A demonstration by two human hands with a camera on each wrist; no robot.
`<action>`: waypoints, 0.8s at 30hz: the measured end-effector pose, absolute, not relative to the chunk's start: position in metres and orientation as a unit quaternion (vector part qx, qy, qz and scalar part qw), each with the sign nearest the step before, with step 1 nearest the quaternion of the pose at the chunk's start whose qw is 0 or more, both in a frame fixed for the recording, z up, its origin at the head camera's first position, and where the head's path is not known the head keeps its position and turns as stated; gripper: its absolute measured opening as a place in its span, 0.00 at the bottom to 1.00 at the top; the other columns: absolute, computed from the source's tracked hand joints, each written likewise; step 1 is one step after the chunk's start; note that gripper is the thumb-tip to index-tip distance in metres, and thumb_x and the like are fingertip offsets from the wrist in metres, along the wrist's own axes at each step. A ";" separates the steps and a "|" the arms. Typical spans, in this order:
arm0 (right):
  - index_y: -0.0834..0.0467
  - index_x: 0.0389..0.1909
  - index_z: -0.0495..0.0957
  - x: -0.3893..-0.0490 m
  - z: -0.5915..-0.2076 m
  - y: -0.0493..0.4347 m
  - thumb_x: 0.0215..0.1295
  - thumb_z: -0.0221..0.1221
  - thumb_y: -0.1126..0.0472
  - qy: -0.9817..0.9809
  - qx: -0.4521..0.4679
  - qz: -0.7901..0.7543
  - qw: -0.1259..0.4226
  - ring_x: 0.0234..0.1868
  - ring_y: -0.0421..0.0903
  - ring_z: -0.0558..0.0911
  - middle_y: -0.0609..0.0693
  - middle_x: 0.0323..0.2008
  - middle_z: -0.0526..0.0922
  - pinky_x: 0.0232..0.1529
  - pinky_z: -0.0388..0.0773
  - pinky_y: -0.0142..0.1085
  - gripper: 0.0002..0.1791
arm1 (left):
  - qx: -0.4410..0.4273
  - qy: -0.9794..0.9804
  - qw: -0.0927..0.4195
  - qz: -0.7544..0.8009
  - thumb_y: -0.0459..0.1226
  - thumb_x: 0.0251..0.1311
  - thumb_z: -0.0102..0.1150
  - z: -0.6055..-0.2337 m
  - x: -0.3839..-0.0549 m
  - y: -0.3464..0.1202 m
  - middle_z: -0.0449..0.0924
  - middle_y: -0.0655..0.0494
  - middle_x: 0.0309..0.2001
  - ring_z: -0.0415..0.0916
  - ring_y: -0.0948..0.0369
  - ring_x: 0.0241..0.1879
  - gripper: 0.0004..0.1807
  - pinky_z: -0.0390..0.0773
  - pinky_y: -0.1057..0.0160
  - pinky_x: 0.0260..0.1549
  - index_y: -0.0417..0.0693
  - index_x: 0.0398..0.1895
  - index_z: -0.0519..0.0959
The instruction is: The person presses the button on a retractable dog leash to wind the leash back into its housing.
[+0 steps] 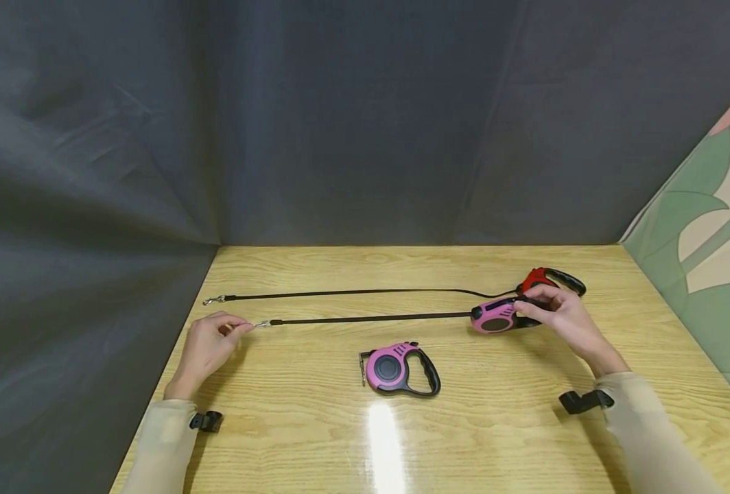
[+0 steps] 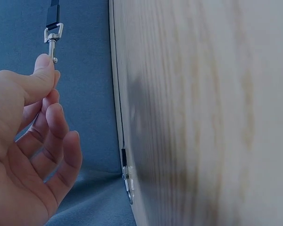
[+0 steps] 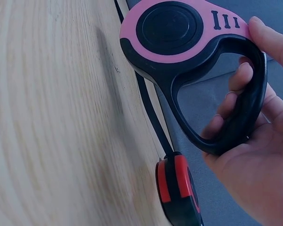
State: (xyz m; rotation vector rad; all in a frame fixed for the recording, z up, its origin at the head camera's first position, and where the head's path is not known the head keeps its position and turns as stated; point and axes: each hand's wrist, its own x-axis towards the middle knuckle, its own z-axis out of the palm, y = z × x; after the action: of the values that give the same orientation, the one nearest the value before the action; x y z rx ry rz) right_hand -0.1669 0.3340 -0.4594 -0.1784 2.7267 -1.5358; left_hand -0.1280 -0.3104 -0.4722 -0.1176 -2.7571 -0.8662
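My left hand (image 1: 207, 348) pinches the metal snap hook (image 2: 52, 44) of a pink retractable dog leash between thumb and index finger, the other fingers loosely bent. From the hook a black strap (image 1: 371, 318) runs straight across to the pink leash housing (image 1: 497, 317) on the right. My right hand (image 1: 562, 317) grips that leash by its black loop handle (image 3: 243, 106), fingers curled through the loop and thumb near the top. In the right wrist view the housing (image 3: 170, 28) is held off the table.
A second pink leash (image 1: 390, 368) lies nearer me, its strap wound in. Behind, a red leash (image 1: 536, 278) lies with its black strap (image 1: 352, 293) stretched left to a metal hook (image 1: 213, 300). Dark cloth (image 1: 365, 123) hangs behind the wooden table (image 1: 278, 439).
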 end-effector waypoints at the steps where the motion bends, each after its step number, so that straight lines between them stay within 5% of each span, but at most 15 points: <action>1: 0.60 0.49 0.82 -0.167 -0.460 0.334 0.73 0.69 0.56 0.869 -0.057 -0.491 0.003 0.39 0.34 0.77 0.30 0.38 0.82 0.39 0.74 0.30 0.13 | -0.041 -0.946 0.124 -0.298 0.42 0.67 0.74 -0.472 -0.128 -0.310 0.89 0.54 0.34 0.79 0.64 0.26 0.08 0.76 0.65 0.25 0.48 0.40 0.92; 24: 0.58 0.46 0.82 -0.167 -0.452 0.323 0.72 0.69 0.55 0.863 -0.063 -0.501 0.001 0.37 0.36 0.76 0.31 0.36 0.82 0.38 0.73 0.33 0.11 | -0.048 -0.946 0.120 -0.297 0.40 0.67 0.74 -0.473 -0.130 -0.303 0.91 0.52 0.38 0.80 0.61 0.30 0.06 0.77 0.66 0.27 0.47 0.39 0.93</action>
State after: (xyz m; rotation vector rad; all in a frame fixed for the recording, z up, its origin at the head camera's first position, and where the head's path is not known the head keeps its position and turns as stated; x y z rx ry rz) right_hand -0.1669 0.3229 -0.4522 -0.1983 2.7098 -1.5720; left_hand -0.1299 -0.3029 -0.4726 -0.1417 -2.7646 -0.8681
